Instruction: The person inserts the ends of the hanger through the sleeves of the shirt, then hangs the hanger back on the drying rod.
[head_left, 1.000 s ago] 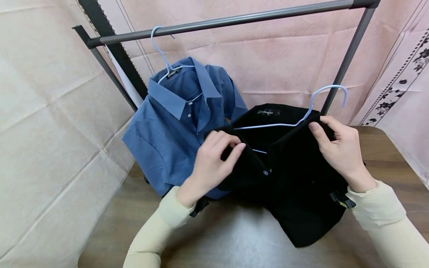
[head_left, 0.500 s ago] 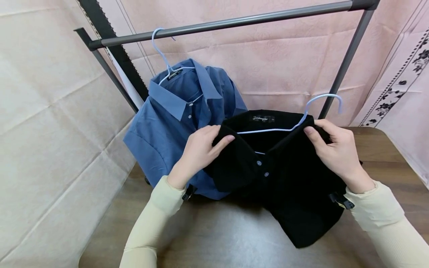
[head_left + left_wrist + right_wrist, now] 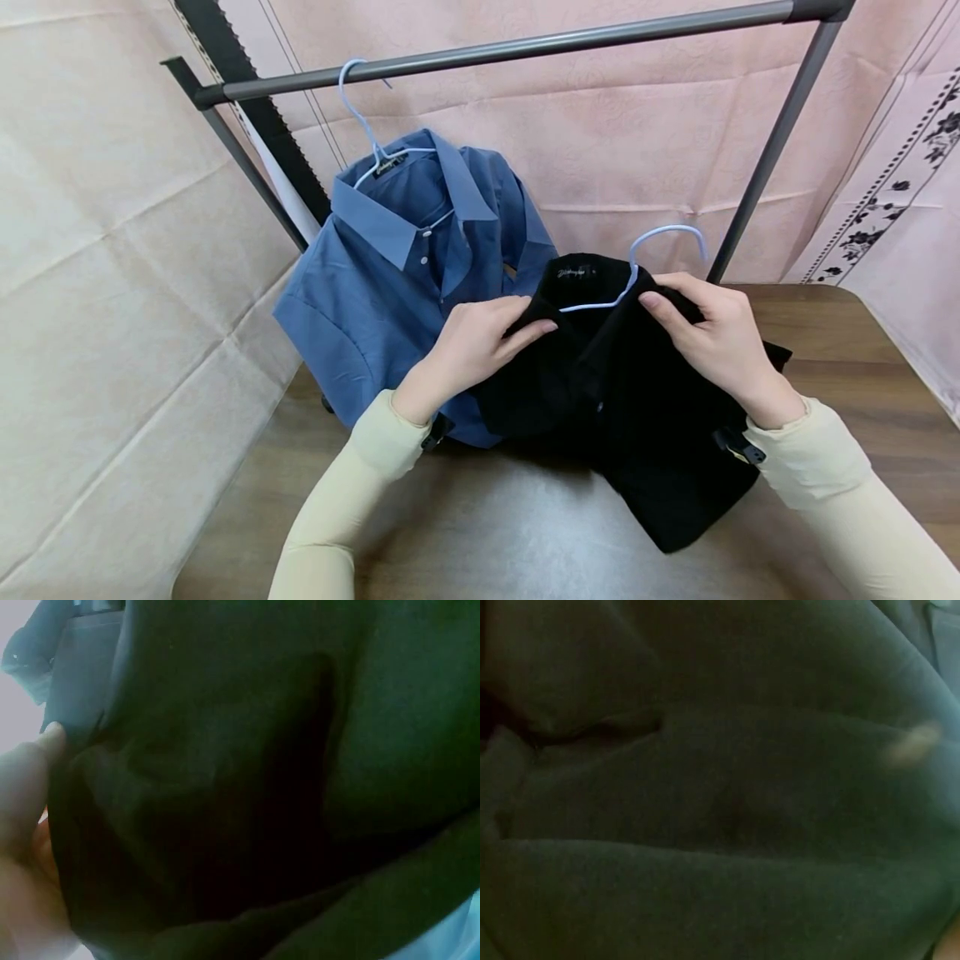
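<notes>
A black shirt (image 3: 637,433) with a label inside its neck is held up over the table, a light blue hanger (image 3: 663,229) inside it with the hook standing out of the collar. My left hand (image 3: 476,346) pinches the shirt's collar side between thumb and fingers. On the opposite side, my right hand (image 3: 708,333) grips the collar and shoulder cloth just below the hook. Dark cloth fills most of both wrist views; the left thumb (image 3: 52,742) shows at its edge in the left wrist view.
A grey rack with a horizontal rail (image 3: 510,54) stands at the back. On its left end hangs a blue shirt (image 3: 397,275) on a light blue hanger (image 3: 360,117), partly behind the black shirt. A wooden table (image 3: 480,525) lies below, with pink cloth (image 3: 600,150) behind.
The left hand first drew left, then came back right. The right hand moved left with the hanger hook, which now sits lower. The black collar looks narrower and more closed.
</notes>
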Available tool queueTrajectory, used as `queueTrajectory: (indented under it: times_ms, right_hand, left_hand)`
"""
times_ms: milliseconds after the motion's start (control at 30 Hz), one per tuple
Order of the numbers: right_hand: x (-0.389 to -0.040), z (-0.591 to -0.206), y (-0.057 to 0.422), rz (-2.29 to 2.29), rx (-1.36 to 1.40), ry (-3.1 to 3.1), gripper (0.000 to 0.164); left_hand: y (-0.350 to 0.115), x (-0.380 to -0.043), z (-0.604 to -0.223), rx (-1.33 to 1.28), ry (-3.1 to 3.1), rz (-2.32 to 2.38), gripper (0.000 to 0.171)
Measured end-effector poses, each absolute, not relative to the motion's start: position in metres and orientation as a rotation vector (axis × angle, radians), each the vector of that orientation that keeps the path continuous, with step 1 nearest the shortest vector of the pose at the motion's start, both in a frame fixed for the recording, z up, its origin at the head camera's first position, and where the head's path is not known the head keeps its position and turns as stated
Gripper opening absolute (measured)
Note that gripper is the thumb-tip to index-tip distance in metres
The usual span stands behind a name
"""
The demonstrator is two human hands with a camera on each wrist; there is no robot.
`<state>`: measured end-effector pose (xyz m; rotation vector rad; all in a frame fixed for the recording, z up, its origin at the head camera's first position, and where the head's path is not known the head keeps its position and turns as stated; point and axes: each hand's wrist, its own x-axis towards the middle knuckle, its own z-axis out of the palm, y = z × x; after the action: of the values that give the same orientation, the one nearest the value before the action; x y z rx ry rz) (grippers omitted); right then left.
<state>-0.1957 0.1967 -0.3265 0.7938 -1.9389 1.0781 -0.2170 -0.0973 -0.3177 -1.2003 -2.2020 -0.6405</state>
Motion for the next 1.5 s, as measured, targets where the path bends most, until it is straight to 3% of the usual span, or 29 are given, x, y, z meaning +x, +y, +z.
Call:
queueTrajectory:
  times_ms: [267, 400, 733, 1233, 1500]
  right_hand:
    - [-0.2, -0.327, 0.195, 1.024, 0.807, -1.884, 0.049]
    - [-0.201, -0.326, 0.198, 1.001, 0.669, -1.854, 0.048]
    - [-0.202, -0.328, 0.227, 0.873, 0.383, -1.81, 0.069]
    - [-0.195, -0.333, 0.242, 0.89, 0.343, -1.725, 0.073]
    - [-0.194, -0.339, 0.243, 0.875, 0.378, -1.705, 0.073]
  left_hand:
    - [-0.101, -0.214, -0.317, -1.128, -2.132, -0.613, 0.034]
    - [-0.106, -0.215, -0.316, -1.076, -2.107, -0.665, 0.033]
    - [-0.119, -0.216, -0.308, -1.025, -2.043, -0.748, 0.044]
    - [-0.135, -0.214, -0.303, -0.96, -2.086, -0.845, 0.053]
    - [-0.137, -0.208, -0.304, -0.985, -2.113, -0.98, 0.042]
